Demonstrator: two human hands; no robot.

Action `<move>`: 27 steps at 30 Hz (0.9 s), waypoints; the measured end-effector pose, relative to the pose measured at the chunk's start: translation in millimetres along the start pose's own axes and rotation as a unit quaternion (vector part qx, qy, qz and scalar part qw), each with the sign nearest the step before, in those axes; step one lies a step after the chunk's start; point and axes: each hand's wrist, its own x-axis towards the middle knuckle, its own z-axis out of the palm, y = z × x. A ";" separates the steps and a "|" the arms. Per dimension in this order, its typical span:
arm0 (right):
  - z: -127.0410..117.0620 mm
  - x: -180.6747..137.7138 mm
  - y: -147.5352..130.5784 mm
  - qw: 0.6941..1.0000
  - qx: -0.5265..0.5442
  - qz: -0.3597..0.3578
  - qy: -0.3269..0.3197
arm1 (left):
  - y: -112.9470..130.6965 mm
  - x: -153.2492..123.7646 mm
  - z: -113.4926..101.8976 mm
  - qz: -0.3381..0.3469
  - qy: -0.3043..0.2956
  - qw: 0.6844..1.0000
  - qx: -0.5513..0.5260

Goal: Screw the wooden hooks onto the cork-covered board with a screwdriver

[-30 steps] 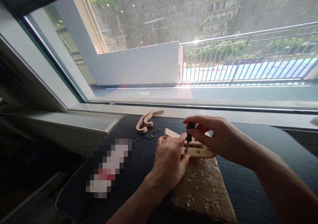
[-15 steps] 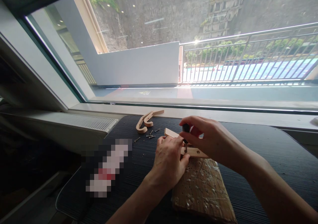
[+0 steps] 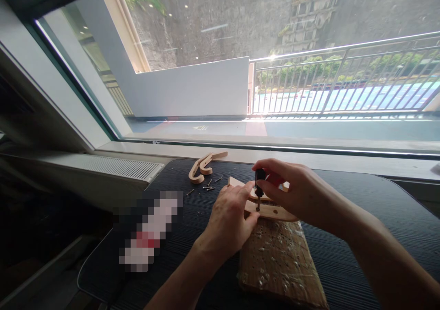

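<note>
My right hand (image 3: 297,186) is closed around the black handle of a screwdriver (image 3: 260,181). The screwdriver stands nearly upright, its tip down at a hole in a pale wooden hook (image 3: 285,214); a screw head there is too small to make out. Another hole in this hook shows to the right. My left hand (image 3: 227,218) presses the hook's left end, thumb along its near edge, fingers partly hidden. Under the hook lies a wooden board (image 3: 278,259), wrapped in clear film and dotted with small holes. A second wooden piece (image 3: 235,182) lies just behind, partly covered by my hands.
Two loose wooden hooks (image 3: 196,178) lie at the back of the dark table (image 3: 192,236), with several screws (image 3: 208,188) in front of them. A blurred-out pinkish-white item (image 3: 151,232) is on the left. A window sill (image 3: 237,158) borders the far edge.
My right hand has shifted slightly and its fingers have turned on the screwdriver, showing more of the handle. My left fingers have moved a little; the left hand still presses the hook.
</note>
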 end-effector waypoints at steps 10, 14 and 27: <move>5.8 0.9 -9.1 1.000 0.018 -0.010 -0.016 | -1.9 -0.2 4.0 -0.005 0.000 1.000 0.005; 1.9 0.1 -7.5 1.000 0.024 -0.001 -0.020 | -7.6 -1.0 1.3 0.006 0.021 1.000 -0.019; 1.3 1.1 -1.7 0.999 0.029 0.007 -0.013 | -1.5 -2.7 -4.4 0.026 0.012 0.997 0.075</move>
